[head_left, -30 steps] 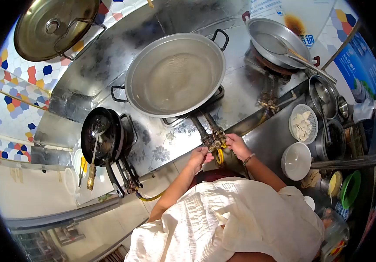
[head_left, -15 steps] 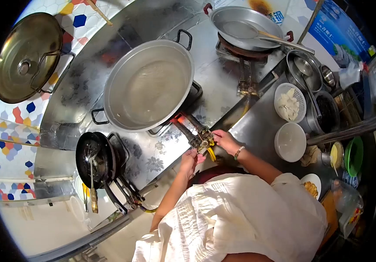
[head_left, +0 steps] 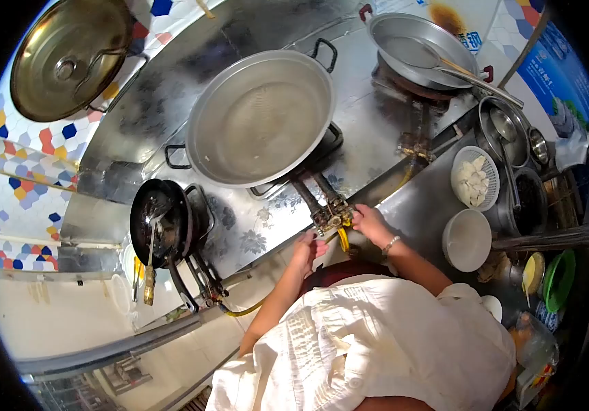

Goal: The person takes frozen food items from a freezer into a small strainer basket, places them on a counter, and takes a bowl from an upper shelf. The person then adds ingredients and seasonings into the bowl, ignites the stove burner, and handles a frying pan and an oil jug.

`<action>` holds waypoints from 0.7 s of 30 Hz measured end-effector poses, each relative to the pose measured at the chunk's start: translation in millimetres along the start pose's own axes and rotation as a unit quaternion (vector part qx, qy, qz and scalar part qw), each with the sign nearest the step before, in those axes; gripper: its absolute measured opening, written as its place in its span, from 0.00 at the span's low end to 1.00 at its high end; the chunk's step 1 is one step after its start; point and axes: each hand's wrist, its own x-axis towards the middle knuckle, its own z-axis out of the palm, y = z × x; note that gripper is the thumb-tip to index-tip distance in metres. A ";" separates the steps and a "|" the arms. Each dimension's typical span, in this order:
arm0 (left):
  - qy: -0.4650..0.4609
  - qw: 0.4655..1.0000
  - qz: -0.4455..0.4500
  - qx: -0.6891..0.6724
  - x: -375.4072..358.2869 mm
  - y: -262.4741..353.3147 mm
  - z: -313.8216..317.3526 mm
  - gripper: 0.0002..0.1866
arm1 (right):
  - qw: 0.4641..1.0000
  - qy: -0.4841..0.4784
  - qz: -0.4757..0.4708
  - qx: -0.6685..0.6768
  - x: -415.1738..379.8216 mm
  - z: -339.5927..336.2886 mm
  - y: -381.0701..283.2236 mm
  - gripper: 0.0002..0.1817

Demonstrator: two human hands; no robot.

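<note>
White bowl [head_left: 467, 241] on the counter: colander [head_left: 455, 183] of pale pieces just beyond it, metal bowl [head_left: 487, 142] with ladle [head_left: 503, 125] behind-right. Green basin [head_left: 560, 281] right of it. Silver pan [head_left: 453, 46], skimmer [head_left: 407, 52] inside, well beyond it. Black wok [head_left: 172, 229], round lid [head_left: 72, 55] far left of it.

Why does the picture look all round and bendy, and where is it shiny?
Head view: black corners and curved edges, probably from a very wide lens; head view: pale glare on the steel counter; head view: bright patches and fold shadows on the white garment; head view: left hand and right hand small, finger details hard to tell.
</note>
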 end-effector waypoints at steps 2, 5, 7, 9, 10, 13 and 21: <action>0.017 1.000 -0.002 -0.019 -14.6 -5.2 -8.6 0.18 | 0.970 0.048 -0.079 -0.225 2.6 -4.1 8.1 0.19; 0.000 1.000 0.003 -0.001 -29.9 -21.0 -32.6 0.20 | 0.952 0.120 -0.204 -0.194 -16.3 -11.5 -12.6 0.13; -0.006 0.998 -0.037 -0.056 -32.9 -35.1 -53.9 0.20 | 0.946 0.086 -0.270 -0.158 -22.1 -16.5 -22.0 0.12; -0.089 0.983 -0.081 -0.135 -34.6 -41.8 -73.2 0.21 | 0.949 0.039 -0.253 -0.186 -45.4 -18.2 -58.7 0.13; -0.106 0.984 -0.077 -0.121 -44.2 -36.2 -68.9 0.22 | 0.933 0.046 -0.306 -0.183 -50.5 -11.8 -64.9 0.13; -0.153 0.982 -0.065 -0.087 -52.2 -19.5 -58.9 0.22 | 0.890 0.034 -0.438 -0.122 -68.7 18.1 -82.7 0.12; -0.264 0.951 0.008 -0.161 -152.4 31.2 34.7 0.28 | 0.770 0.049 -0.608 -0.185 -168.4 92.5 -69.6 0.33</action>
